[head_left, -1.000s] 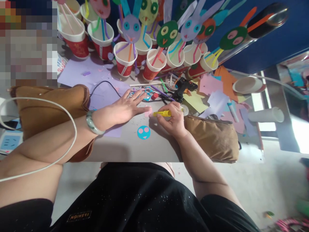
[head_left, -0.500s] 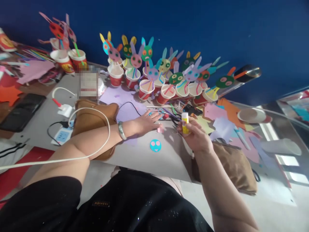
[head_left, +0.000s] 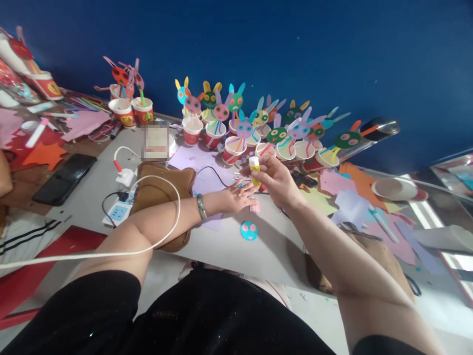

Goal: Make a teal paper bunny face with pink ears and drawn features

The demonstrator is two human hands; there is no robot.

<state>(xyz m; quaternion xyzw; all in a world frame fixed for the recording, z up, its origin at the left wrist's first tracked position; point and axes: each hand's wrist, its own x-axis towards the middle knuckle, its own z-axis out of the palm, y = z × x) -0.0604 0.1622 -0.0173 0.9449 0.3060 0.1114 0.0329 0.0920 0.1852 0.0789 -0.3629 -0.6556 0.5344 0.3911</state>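
Note:
My right hand (head_left: 279,181) grips a small yellow glue stick (head_left: 255,173) with a white top, raised just beyond my left hand. Fingers spread and palm down, my left hand (head_left: 236,198) lies low over the grey table, a bracelet on its wrist. By its thumb is a small pink paper piece (head_left: 254,205); whether the thumb presses on it I cannot tell. Nearer to me lies a round blue paper face (head_left: 249,230) with pink eyes and a pink mouth.
Red-and-white paper cups (head_left: 234,151) with rabbit-faced paper figures stand along the blue wall. A brown cushion (head_left: 162,180) and a power strip (head_left: 118,212) lie left, with a white cable over my left arm. Purple paper (head_left: 345,207) and a brown bag (head_left: 369,246) are right.
My right hand has moved left with the glue stick, from the right side of the table to just beyond my left hand. My left hand remains spread. The camera view has shifted.

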